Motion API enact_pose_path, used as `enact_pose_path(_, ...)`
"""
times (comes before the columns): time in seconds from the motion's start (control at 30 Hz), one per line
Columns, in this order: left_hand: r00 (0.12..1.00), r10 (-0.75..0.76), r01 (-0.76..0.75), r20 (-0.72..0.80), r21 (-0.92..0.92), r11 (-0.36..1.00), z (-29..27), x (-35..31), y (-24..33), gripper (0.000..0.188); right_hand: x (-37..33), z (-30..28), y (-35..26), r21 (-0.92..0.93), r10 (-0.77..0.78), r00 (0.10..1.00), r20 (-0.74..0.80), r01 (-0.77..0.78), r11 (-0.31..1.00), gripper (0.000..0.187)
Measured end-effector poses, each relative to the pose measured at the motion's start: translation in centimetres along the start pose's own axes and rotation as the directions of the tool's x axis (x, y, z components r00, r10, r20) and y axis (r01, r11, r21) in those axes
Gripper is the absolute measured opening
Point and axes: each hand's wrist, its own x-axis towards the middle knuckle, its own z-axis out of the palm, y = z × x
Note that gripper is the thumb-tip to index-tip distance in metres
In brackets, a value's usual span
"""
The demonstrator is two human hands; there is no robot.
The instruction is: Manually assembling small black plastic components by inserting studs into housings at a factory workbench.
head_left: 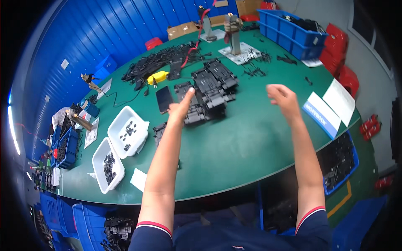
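Blk plastic parts, blocky, ridged. L hand alongside, grip unclear. R hand curled, contents unclear. Grn table, smooth.

Parts on table, phone and two tubs to the left

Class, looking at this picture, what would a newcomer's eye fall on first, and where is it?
Probably the cluster of black plastic parts on the green table, beside the left grip. The bright yellow object beyond the dark phone stands out too, as do the two white tubs on the table's left side.
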Motion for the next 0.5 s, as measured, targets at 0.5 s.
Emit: enact_pose_path(0.5, 0.963, -0.049, 0.089, 0.267, -0.143, 0.986, 1.3, 2.5, 1.4, 0.091, 16.8, 13.0, 6.2, -0.28, 0.349, 0.817, 0.459, -0.24, 0.93, 0.099)
